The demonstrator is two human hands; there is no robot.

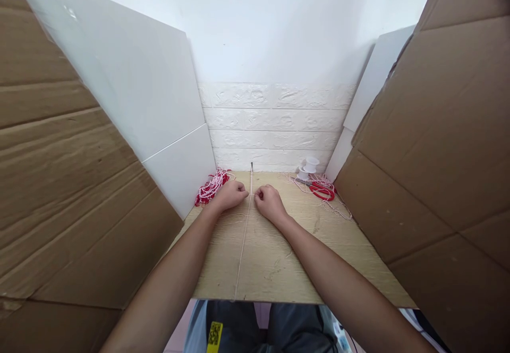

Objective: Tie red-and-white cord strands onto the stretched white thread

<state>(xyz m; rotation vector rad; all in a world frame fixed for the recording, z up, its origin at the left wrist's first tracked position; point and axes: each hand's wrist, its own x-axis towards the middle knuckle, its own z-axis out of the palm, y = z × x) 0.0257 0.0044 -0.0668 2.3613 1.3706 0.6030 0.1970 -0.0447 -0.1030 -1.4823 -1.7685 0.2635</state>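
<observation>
L hand and R hand are up near the far end of the desk, a small gap btwn them, thumbs pressed to fingers on both. Each is pinched on an end of a fine thread that spans the gap; exact fingertip grip too small to make out. The thread crosses a white cord that runs down the middle of the desk, from a small dark peg by the wall to the near edge, approx. straight, passing btwn the hands. Upper part of the cord, peg to hands, looks thicker than the lower part. More thin strands lie loose on the desk just R of the L forearm. Beside the L hand, back L corner: a heap of red & white yarn. Back R, well apart from the R hand: two white spools, one higher than the other, w/ red-handled scissors next to them, lying amid pale pink cords. White brick-pattern wall behind; cardboard & white panels on both sides. Below the near edge: person's legs in dark trousers, yellow tag w/ a printed code by the L thigh.
</observation>
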